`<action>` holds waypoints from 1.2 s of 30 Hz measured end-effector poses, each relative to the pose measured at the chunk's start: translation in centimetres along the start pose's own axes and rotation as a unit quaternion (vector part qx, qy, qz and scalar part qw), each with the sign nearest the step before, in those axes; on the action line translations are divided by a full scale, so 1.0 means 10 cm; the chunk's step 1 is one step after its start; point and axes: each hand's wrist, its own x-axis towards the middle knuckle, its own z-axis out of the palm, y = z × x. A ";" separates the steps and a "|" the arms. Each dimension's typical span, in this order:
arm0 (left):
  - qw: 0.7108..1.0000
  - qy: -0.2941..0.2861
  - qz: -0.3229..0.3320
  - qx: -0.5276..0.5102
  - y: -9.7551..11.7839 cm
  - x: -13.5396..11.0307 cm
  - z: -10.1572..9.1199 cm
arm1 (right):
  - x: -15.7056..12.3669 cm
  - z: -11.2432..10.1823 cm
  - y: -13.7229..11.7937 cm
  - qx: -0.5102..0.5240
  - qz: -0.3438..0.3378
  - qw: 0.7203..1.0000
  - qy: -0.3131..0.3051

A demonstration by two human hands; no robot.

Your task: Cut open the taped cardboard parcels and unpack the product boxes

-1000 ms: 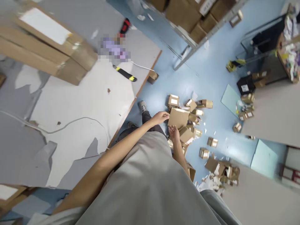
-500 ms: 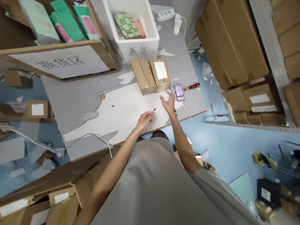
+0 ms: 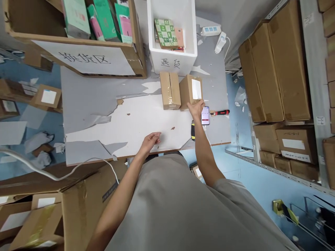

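My right hand (image 3: 196, 109) reaches across the grey-and-white table (image 3: 86, 104) and grips the near edge of a small cardboard box with a white label (image 3: 192, 91), which tilts up on one edge. A second taped cardboard box (image 3: 170, 90) lies flat just left of it. My left hand (image 3: 151, 140) rests near the table's front edge with fingers loosely curled, holding nothing. A phone (image 3: 205, 115) lies just right of my right hand, with a cable running off the table.
A white foam bin (image 3: 171, 57) and a large labelled carton of packets (image 3: 86, 59) stand at the back of the table. A red-handled tool (image 3: 221, 112) lies beside the phone. Stacked cartons (image 3: 272, 66) fill shelves at right. Boxes litter the floor at left (image 3: 47, 97).
A second ago both hands held a box over the littered floor. I turned to the table; my right hand reached forward and took hold of the labelled box, tipping it up.
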 end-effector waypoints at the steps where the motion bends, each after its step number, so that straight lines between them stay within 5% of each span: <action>1: 1.000 -0.002 -0.001 -0.001 0.00 0.01 -0.01 | 0.02 -0.08 0.02 0.011 0.021 1.000 -0.006; 5: 1.000 0.000 0.011 -0.015 0.00 0.08 -0.07 | -0.29 -0.49 0.20 0.022 0.048 0.998 0.030; 10: 0.999 0.017 0.026 -0.024 -0.06 0.19 -0.28 | -1.44 -1.04 0.70 -0.004 -0.015 0.998 0.059; 14: 0.999 0.021 0.040 -0.010 -0.18 0.27 -0.49 | -2.30 -1.17 0.88 0.026 -0.025 0.999 -0.014; 19: 0.990 0.031 0.107 0.080 -0.34 0.26 -0.76 | -2.73 -0.78 0.70 0.064 -0.136 0.969 -0.198; 25: 0.983 0.068 0.133 0.110 -0.66 0.04 -1.14 | -2.59 -0.04 0.35 0.011 -0.254 0.904 -0.344; 30: 0.987 0.076 0.089 0.109 -0.96 -0.11 -1.30 | -2.49 0.16 0.32 0.000 -0.248 0.897 -0.365; 36: 0.987 0.092 0.073 0.106 -1.13 0.03 -1.30 | -2.53 0.17 0.72 0.059 -0.136 0.933 -0.327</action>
